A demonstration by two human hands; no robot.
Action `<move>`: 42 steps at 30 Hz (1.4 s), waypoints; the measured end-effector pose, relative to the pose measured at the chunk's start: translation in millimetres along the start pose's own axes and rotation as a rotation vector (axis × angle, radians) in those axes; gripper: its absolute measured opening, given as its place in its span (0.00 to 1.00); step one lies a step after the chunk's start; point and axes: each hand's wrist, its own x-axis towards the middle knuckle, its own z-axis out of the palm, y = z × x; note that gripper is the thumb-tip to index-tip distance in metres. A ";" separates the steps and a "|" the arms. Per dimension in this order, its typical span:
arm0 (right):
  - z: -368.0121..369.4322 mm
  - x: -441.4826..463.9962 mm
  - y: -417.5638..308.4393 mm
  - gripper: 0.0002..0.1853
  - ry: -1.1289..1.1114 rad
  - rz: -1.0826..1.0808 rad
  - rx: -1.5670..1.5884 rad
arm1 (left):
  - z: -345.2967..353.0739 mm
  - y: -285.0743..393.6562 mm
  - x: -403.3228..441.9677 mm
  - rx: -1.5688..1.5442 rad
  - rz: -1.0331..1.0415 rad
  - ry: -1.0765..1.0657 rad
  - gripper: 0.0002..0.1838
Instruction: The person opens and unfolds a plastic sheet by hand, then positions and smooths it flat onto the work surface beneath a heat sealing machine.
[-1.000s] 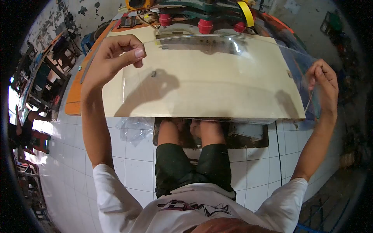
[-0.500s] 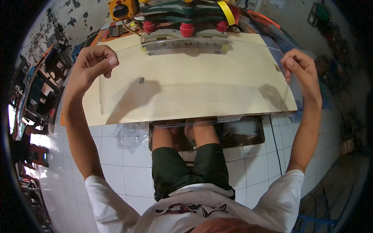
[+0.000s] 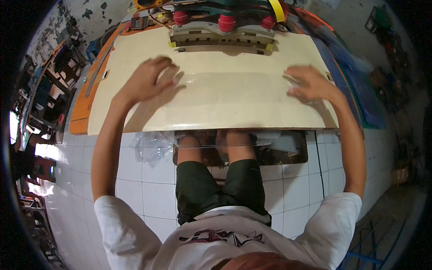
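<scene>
A clear plastic sheet (image 3: 225,101) lies flat on the cream board (image 3: 126,49), its front part hanging past the board's near edge. My left hand (image 3: 150,81) hovers over the sheet's left side, fingers spread and a little blurred, with nothing in it. On the opposite side my right hand (image 3: 310,83) is also open and empty, fingers pointing inward. Whether either hand's fingertips touch the sheet I cannot tell. Beyond the hands stands a green machine with red cylindrical parts (image 3: 226,23) above a metal bar (image 3: 220,40).
An orange tabletop (image 3: 81,121) shows left of the board, with a metal strip (image 3: 95,74) on it. Blue sheeting (image 3: 360,85) lies at the right. Crumpled clear plastic (image 3: 153,148) rests below the front edge. A dark low platform (image 3: 292,153) is under the table.
Both hands have let go of the clear sheet, which they held up by its upper corners. They have moved inward, and the sheet now lies on the board. The view has shifted slightly.
</scene>
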 end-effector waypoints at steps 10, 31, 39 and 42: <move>31.5 -77.1 -16.0 0.60 -0.166 -0.033 0.072 | -6.0 32.9 -97.8 0.001 0.002 -0.134 0.35; -10.2 63.8 134.3 0.13 -0.093 0.169 0.227 | -50.6 -149.5 41.0 0.054 -0.431 -0.609 0.13; 4.8 66.6 -54.3 0.19 0.244 0.005 0.118 | -4.0 18.8 45.8 0.042 -0.133 -0.038 0.22; 54.0 82.9 -109.4 0.22 0.460 -0.412 0.213 | 39.7 80.9 37.8 -0.107 0.023 -0.011 0.30</move>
